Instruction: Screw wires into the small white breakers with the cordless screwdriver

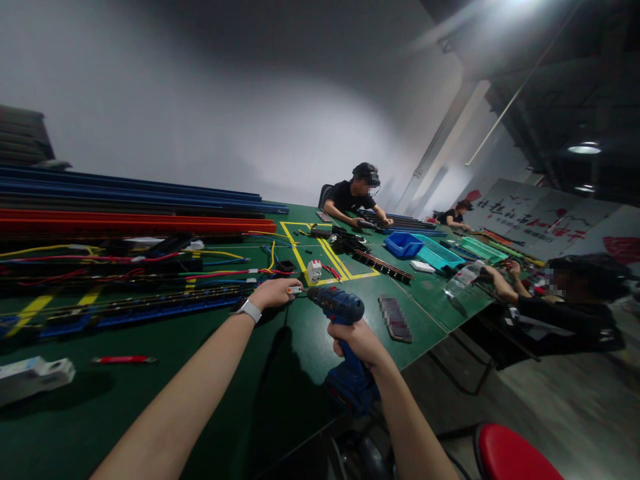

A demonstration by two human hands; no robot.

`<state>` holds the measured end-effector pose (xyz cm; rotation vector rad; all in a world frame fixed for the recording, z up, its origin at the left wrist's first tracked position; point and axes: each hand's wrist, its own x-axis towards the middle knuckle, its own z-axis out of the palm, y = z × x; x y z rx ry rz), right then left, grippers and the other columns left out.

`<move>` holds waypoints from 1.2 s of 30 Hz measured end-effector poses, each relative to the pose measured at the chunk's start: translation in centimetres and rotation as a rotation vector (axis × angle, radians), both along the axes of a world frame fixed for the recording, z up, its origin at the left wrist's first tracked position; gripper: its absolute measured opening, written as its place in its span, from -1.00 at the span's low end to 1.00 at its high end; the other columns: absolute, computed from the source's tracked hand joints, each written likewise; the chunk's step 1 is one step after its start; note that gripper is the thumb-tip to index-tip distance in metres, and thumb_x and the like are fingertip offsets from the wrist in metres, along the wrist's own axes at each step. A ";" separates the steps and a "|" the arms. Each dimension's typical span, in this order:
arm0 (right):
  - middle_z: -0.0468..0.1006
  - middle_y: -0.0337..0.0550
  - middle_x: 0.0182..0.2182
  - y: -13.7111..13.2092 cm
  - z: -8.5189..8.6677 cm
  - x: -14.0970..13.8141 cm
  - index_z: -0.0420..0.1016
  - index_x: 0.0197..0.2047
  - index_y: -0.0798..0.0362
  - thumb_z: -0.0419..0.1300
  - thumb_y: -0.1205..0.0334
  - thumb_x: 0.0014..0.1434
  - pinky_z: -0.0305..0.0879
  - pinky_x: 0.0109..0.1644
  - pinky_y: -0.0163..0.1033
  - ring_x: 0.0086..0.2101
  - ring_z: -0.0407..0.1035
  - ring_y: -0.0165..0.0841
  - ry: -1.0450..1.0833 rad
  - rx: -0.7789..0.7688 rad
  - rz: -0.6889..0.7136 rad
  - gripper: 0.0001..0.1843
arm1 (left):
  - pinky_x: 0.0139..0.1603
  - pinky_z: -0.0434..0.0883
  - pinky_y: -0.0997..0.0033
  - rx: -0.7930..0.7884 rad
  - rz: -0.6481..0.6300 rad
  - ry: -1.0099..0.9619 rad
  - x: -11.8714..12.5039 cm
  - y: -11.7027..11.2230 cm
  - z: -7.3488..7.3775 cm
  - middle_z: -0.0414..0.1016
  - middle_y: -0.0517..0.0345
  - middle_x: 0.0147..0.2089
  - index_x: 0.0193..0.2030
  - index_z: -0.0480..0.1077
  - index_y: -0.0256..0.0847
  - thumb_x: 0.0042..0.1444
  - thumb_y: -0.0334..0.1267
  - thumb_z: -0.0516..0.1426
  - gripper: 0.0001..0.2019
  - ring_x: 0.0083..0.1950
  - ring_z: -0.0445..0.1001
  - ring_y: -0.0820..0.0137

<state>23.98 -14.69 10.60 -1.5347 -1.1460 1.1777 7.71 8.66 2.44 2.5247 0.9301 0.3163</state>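
Observation:
My right hand [357, 341] is wrapped round the grip of a blue cordless drill [340, 303], its chuck pointing left. My left hand [273, 294] pinches a small white block with an orange mark [295, 290], just in front of the drill's tip; whether the two touch I cannot tell. Behind the chuck stands a white circuit breaker [314, 271] with red marks. Close by it lies a short red wire [332, 272]. Left of my left hand runs a long blue strip [165, 310] with dark, bolted-looking parts along it.
Colored cables [220, 253] and red-orange rails [135, 223] cover the table's left. A white device [37, 380] and a red wire [124, 360] lie near me. Right are a phone [396, 319], blue bin [403, 245], bottle [463, 279] and co-workers. A red stool [515, 453] stands below.

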 end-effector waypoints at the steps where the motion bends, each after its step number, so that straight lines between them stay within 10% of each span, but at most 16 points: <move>1: 0.30 -0.38 -0.68 0.0 0.0 0.0 0.29 -0.37 0.06 0.19 0.30 -0.04 0.10 -0.64 -0.36 -0.70 0.26 -0.45 -0.008 -0.003 0.001 -0.86 | -0.06 0.33 0.42 -0.002 0.002 0.001 0.0 0.0 0.0 0.53 0.30 0.06 0.11 0.39 0.19 0.04 -0.15 0.13 -0.56 0.00 0.49 0.27; 36: 0.29 -0.39 -0.71 -0.2 0.9 -0.5 0.28 -0.40 0.05 0.20 0.28 -0.06 0.10 -0.61 -0.37 -0.69 0.26 -0.45 -0.042 -0.039 -0.003 -0.85 | -0.02 0.34 0.37 0.008 -0.004 -0.002 0.0 0.1 -0.2 0.54 0.27 0.06 0.11 0.38 0.20 0.07 -0.13 0.14 -0.58 0.01 0.49 0.24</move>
